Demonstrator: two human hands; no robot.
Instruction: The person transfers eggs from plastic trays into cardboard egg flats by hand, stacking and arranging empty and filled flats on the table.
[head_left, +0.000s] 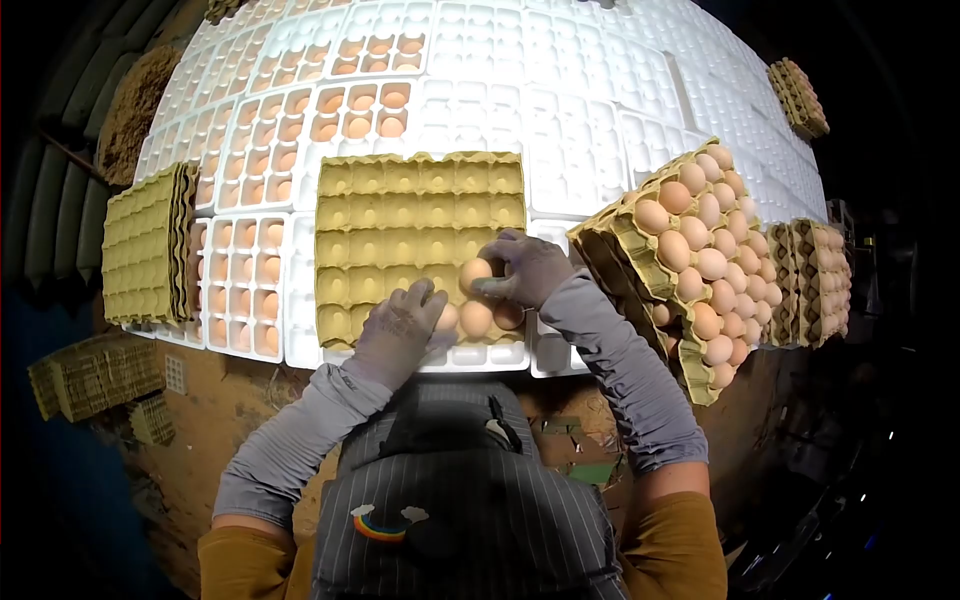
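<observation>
A yellowish pulp egg tray (365,245) lies in front of me on the white trays, with a few brown eggs (476,319) in its near right corner. My gloved right hand (530,268) pinches one egg (474,272) between thumb and fingers, just above the eggs in that corner. On the left side of the same corner, my gloved left hand (395,328) curls its fingers round another egg (447,317), whose far part shows beyond the fingertips. Most of the tray's cups hold nothing.
Stacked pulp trays full of eggs (712,264) stand tilted close to my right arm. Folded pulp trays (148,245) stand at left. White egg trays (575,65), some holding brown eggs, cover the surface. More egg stacks (825,280) sit at far right.
</observation>
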